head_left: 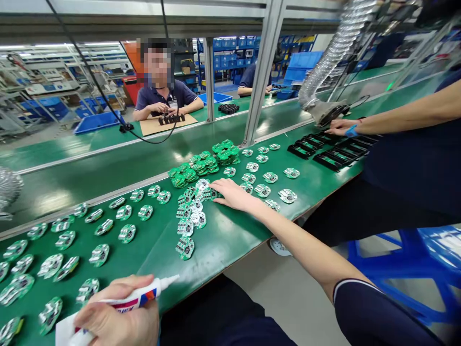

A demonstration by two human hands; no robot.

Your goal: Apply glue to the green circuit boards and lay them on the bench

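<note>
My left hand (pixel 118 312), low in the picture, is closed around a white glue tube (pixel 135 300) with a red and blue label. Its thin nozzle points right, above the green bench near the front edge. My right hand (pixel 232 194) reaches to the middle of the bench, its stretched fingers touching the near side of a loose heap of round green circuit boards (pixel 196 205). The fingertips partly cover the boards under them, and I see none lifted. Behind this heap are stacked green circuit boards (pixel 185 174).
Single circuit boards (pixel 99 254) lie spread over the left of the bench, and more boards (pixel 262 191) lie right of my hand. A co-worker's hand (pixel 340 127) is at black frames (pixel 336 156). A silver duct (pixel 324 62) and a metal post (pixel 264 72) stand behind.
</note>
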